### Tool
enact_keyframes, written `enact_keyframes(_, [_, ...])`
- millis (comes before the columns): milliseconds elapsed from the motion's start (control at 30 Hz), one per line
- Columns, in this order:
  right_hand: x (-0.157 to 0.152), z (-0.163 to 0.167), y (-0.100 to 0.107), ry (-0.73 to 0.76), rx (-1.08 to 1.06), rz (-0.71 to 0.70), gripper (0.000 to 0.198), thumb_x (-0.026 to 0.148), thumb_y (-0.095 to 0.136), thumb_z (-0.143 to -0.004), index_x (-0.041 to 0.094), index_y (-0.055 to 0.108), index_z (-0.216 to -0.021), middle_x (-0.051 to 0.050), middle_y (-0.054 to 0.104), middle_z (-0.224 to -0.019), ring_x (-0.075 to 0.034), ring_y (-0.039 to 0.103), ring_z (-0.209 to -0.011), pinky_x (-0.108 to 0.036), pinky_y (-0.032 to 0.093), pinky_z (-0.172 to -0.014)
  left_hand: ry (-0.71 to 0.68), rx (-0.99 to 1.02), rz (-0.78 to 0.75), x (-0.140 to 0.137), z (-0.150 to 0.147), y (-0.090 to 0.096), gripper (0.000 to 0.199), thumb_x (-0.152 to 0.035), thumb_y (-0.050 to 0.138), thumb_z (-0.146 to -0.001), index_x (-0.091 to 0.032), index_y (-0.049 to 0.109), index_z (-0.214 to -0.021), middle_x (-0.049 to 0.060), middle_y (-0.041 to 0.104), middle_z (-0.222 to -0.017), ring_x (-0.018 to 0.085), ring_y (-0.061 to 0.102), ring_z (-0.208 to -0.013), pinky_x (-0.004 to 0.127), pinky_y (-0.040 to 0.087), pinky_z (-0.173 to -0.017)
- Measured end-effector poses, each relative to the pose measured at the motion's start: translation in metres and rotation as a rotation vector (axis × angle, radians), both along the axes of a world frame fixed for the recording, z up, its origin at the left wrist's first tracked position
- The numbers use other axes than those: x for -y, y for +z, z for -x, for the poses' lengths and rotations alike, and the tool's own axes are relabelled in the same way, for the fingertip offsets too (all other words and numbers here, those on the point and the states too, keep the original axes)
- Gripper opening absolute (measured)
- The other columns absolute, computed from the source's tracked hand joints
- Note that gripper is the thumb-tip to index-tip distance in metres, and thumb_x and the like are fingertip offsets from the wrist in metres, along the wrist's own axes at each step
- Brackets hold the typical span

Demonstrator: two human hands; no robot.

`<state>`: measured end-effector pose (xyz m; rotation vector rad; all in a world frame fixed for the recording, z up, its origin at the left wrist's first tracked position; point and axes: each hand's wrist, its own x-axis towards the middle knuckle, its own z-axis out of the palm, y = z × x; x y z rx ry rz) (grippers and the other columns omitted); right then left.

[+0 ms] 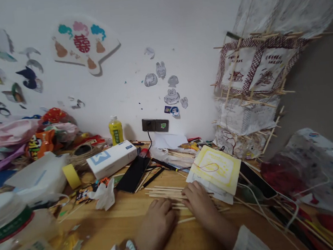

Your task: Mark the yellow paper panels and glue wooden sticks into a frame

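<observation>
Several thin wooden sticks lie side by side on the tabletop in front of me. My left hand is closed over the near left part of them, its fingers curled and their tips hidden. From the right, my right hand bends its fingers over the same sticks, closed on their right part. One loose stick lies nearer to me, between the two hands. Just beyond my right hand is a yellow-and-white paper sheet with a reddish thread loop on it.
A white box, a black phone and a crumpled tissue lie to the left. A large jar stands at the near left. A tall paper-and-stick lantern rises at the right, above cables and another dark phone.
</observation>
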<state>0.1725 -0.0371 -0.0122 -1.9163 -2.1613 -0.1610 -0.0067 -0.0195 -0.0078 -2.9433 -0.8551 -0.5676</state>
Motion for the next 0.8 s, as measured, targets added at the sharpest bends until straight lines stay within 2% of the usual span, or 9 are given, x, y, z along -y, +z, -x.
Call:
enact_keyframes(133, [-0.002,-0.001,0.001,0.011,0.065,0.023,0.01,0.016,0.058,-0.085,0.018,0.067,-0.081,-0.005,0.066,-0.089,-0.021,0.054,-0.089,-0.03,0.039,-0.074,-0.037,-0.036,-0.01,-0.001,0.0,-0.006,0.005,-0.023,0.059,-0.084,-0.02,0.063,-0.083,0.003,0.064,-0.084,0.019,0.056,-0.08,0.031,0.041,-0.07])
enact_keyframes(233, [-0.005,-0.002,0.003,-0.007,0.13,0.037,0.01,0.016,0.058,-0.085,0.018,0.068,-0.081,-0.006,0.067,-0.09,-0.021,0.054,-0.09,-0.03,0.039,-0.073,-0.035,-0.026,-0.033,-0.002,0.0,-0.01,0.006,-0.019,0.057,-0.086,-0.02,0.063,-0.084,0.002,0.065,-0.084,0.018,0.057,-0.081,0.031,0.041,-0.071])
enact_keyframes(300, [-0.009,-0.002,0.005,0.005,0.189,0.063,0.009,0.016,0.059,-0.085,0.016,0.068,-0.083,-0.008,0.067,-0.09,-0.022,0.055,-0.091,-0.031,0.04,-0.072,-0.007,-0.017,-0.037,-0.002,-0.001,-0.011,0.01,-0.017,0.054,-0.087,-0.019,0.063,-0.083,0.003,0.066,-0.085,0.019,0.057,-0.082,0.031,0.041,-0.072])
enact_keyframes(467, [-0.018,0.0,0.01,0.147,0.305,0.084,0.009,0.014,0.06,-0.084,0.012,0.068,-0.089,-0.009,0.068,-0.092,-0.024,0.057,-0.092,-0.033,0.043,-0.072,0.115,-0.022,0.034,-0.003,-0.002,-0.006,0.014,-0.014,0.053,-0.086,-0.019,0.065,-0.083,0.006,0.068,-0.092,0.021,0.06,-0.085,0.035,0.045,-0.075])
enact_keyframes(567, [-0.019,0.0,0.011,0.082,0.251,-0.005,0.01,0.011,0.057,-0.085,0.014,0.066,-0.085,-0.008,0.067,-0.088,-0.023,0.058,-0.087,-0.033,0.043,-0.071,0.171,0.022,0.116,-0.004,-0.001,-0.003,0.016,-0.015,0.051,-0.086,-0.019,0.066,-0.084,0.008,0.068,-0.096,0.025,0.06,-0.089,0.041,0.048,-0.079])
enact_keyframes(633, [-0.015,0.0,0.014,-0.004,0.164,-0.074,0.012,0.011,0.056,-0.086,0.016,0.065,-0.081,-0.007,0.067,-0.084,-0.022,0.059,-0.082,-0.033,0.044,-0.07,0.182,0.1,0.179,-0.007,0.001,-0.003,0.016,-0.02,0.051,-0.086,-0.019,0.067,-0.088,0.01,0.068,-0.097,0.026,0.061,-0.091,0.043,0.049,-0.08])
enact_keyframes(700, [-0.008,0.003,0.019,-0.038,0.058,-0.134,0.011,0.011,0.056,-0.085,0.017,0.063,-0.079,-0.005,0.066,-0.082,-0.021,0.059,-0.079,-0.032,0.044,-0.069,0.143,0.248,0.248,-0.009,0.003,-0.001,0.022,-0.027,0.051,-0.086,-0.019,0.064,-0.102,0.011,0.067,-0.104,0.026,0.061,-0.096,0.043,0.049,-0.085])
enact_keyframes(800, [0.003,0.013,0.032,0.045,-0.099,-0.233,0.01,0.01,0.056,-0.084,0.018,0.061,-0.079,-0.004,0.066,-0.081,-0.02,0.06,-0.077,-0.031,0.045,-0.068,0.038,0.534,0.36,-0.012,0.003,0.008,0.033,-0.036,0.046,-0.089,-0.02,0.059,-0.114,0.012,0.064,-0.116,0.024,0.058,-0.107,0.04,0.047,-0.092])
